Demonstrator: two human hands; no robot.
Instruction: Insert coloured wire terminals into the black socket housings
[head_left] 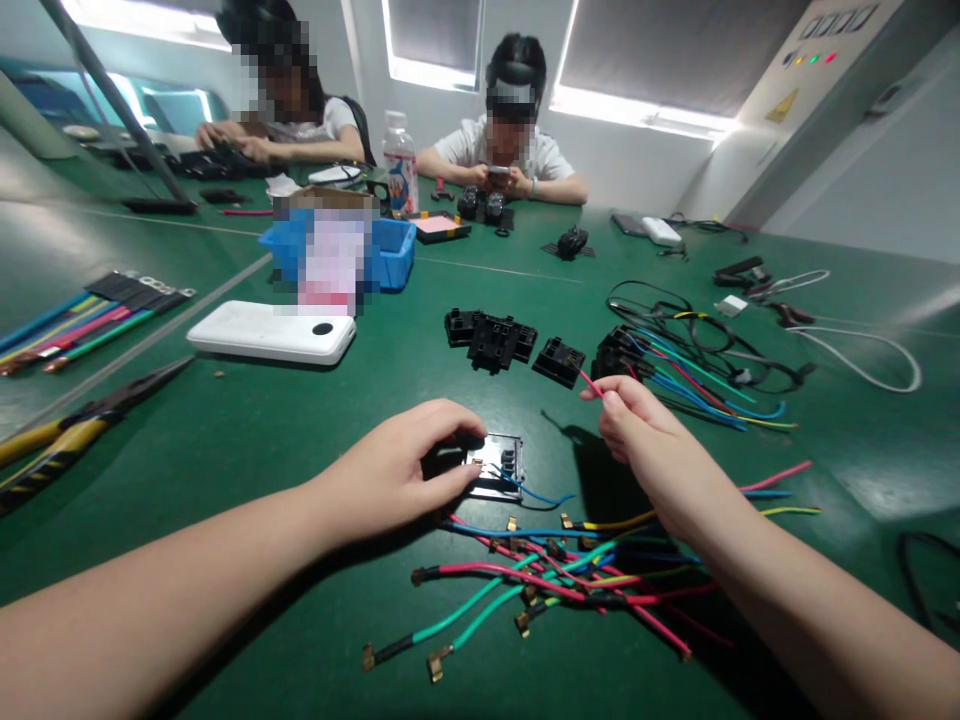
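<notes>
My left hand (416, 455) is closed on the left side of a black plastic housing (514, 483) lying on the green table, thumb in front and fingers behind. A blue wire (536, 494) runs out of this housing to the right. Above the table, my right hand (637, 415) pinches a thin red wire (591, 382), its far end pointing up and left in front of a black plastic part (555, 355). Below both hands spreads a loose pile of coloured wires with brass terminals, among them a green wire (457, 612).
More black plastic parts (491, 343) and a wired bundle (619, 350) lie beyond my hands. At left are pliers (90, 420), a white power bank (262, 333) and sorted wires (82, 325). Farther back stand a blue bin (394, 255) and a bottle (399, 165). Two people sit opposite.
</notes>
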